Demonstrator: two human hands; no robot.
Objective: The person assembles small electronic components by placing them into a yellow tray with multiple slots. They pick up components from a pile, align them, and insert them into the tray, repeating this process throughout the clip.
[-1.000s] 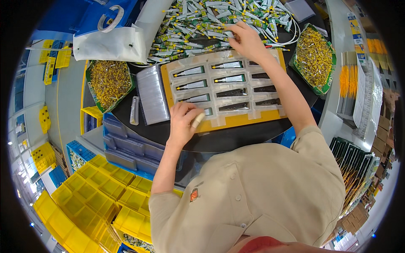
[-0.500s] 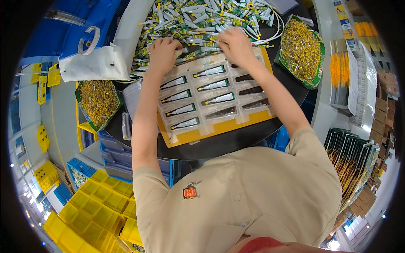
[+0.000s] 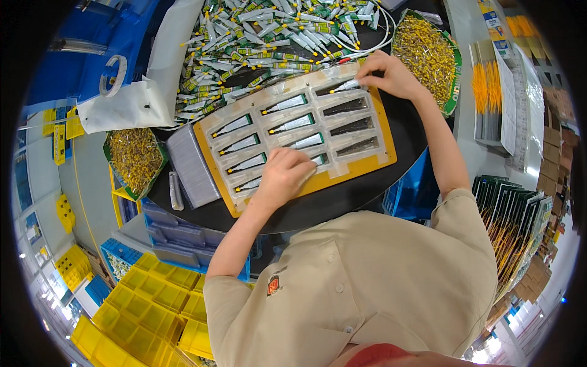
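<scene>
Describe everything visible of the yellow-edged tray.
The tray is a yellow board bearing translucent, plastic-looking pockets, three columns of four. It lies flat on the black table. Tubes sit in its left and middle columns; the right column's lower three pockets show none. The left hand is at the bottom middle pocket, the right hand at the top right.

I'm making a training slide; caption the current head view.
Right hand at a tube in the far-right corner of the tray, left hand at its near edge, loose tubes heaped beyond.
</scene>
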